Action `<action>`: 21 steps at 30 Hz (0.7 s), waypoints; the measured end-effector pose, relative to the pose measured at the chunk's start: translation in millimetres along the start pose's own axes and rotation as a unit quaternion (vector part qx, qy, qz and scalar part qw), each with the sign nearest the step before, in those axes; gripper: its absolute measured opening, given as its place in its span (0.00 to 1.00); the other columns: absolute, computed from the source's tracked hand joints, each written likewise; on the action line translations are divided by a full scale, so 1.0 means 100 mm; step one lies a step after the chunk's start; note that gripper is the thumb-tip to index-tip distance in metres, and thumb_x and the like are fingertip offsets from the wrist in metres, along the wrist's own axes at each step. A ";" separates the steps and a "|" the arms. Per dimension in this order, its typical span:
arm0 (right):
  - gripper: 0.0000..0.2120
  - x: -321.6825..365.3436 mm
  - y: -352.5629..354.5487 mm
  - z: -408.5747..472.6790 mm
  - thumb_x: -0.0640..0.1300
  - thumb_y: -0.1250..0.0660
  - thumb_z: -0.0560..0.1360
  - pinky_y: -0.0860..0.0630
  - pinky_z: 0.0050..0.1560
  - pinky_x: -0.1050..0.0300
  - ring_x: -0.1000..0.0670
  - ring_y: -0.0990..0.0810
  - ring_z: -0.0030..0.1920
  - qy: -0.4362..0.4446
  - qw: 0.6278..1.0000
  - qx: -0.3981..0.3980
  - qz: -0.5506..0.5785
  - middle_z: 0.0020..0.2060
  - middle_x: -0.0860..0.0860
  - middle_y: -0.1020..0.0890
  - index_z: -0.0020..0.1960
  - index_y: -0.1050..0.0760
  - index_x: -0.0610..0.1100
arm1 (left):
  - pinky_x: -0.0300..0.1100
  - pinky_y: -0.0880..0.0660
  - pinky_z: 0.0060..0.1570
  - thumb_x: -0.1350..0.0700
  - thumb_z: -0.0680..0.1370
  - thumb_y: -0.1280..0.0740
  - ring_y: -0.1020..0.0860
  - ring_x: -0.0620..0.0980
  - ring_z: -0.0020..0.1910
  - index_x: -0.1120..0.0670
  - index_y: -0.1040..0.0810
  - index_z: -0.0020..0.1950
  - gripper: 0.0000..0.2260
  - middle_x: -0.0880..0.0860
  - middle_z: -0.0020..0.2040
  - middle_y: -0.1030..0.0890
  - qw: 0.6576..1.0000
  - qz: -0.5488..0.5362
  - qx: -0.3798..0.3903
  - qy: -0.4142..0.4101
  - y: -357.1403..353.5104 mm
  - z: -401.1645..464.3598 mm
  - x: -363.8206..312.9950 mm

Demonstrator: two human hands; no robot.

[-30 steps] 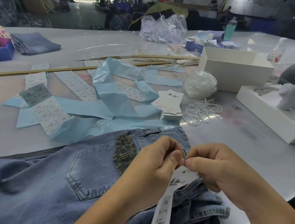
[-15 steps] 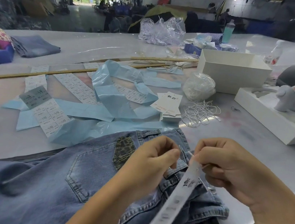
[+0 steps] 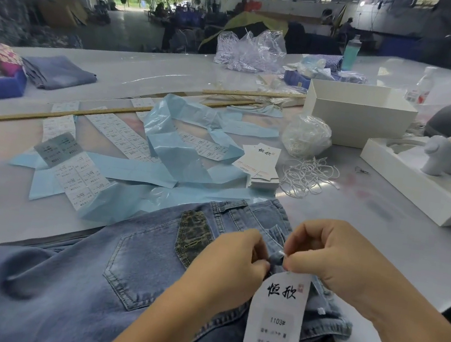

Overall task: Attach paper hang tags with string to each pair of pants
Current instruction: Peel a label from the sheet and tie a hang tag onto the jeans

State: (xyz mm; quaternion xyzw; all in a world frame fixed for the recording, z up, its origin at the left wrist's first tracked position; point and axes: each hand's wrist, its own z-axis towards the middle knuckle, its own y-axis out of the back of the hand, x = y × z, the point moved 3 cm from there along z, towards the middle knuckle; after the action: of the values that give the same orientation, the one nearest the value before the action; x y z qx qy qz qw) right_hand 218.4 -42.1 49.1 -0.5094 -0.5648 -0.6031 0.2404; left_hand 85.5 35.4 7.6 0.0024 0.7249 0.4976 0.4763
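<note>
Grey table [image 3: 382, 239] carries the work. Nearest, blue jeans [image 3: 65, 273] lie flat, a white hang tag [image 3: 274, 322] hanging at their waistband. Left hand [image 3: 230, 261] and right hand [image 3: 336, 259] meet just above it, fingers curled, pinching the belt loop and string there. Farther off lie a tag stack [image 3: 261, 163], loose strings [image 3: 308, 173] and a white box [image 3: 362, 117].

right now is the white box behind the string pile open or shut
Open. The white box has no lid on it, and its inner walls show from above. Its floor is hidden, so cannot tell what it holds.
</note>
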 end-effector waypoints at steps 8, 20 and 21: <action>0.12 -0.04 -0.16 0.07 0.31 0.30 0.67 0.24 0.30 0.57 0.50 0.17 0.29 -0.006 0.998 -0.017 -0.055 0.27 0.49 0.17 0.34 0.19 0.48 | 0.40 0.28 0.36 0.65 0.77 0.32 0.27 0.47 0.33 0.56 0.25 0.40 0.08 0.56 0.37 0.22 0.930 -0.362 0.024 0.052 0.12 0.01 0.01; 0.16 -0.05 -0.27 0.03 0.34 0.25 0.67 0.33 0.24 0.72 0.61 0.27 0.24 0.155 0.974 -0.141 -0.088 0.32 0.60 0.21 0.38 0.30 0.49 | 0.41 0.33 0.34 0.68 0.79 0.40 0.28 0.50 0.33 0.49 0.20 0.39 0.17 0.49 0.33 0.24 0.917 -0.390 0.067 0.040 0.15 0.01 0.14; 0.16 -0.05 -0.28 0.03 0.34 0.25 0.67 0.33 0.24 0.72 0.61 0.27 0.25 0.157 0.974 -0.139 -0.086 0.32 0.59 0.21 0.38 0.30 0.49 | 0.40 0.34 0.33 0.68 0.79 0.39 0.28 0.48 0.31 0.49 0.20 0.40 0.16 0.48 0.31 0.24 0.922 -0.381 0.066 0.035 0.15 0.01 0.14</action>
State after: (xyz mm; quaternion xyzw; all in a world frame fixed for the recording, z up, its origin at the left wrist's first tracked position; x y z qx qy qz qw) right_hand 197.2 -33.7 31.5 -0.3859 -0.4723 -0.7667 0.2003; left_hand 71.1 50.2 8.2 -0.2598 0.7189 0.2290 0.6026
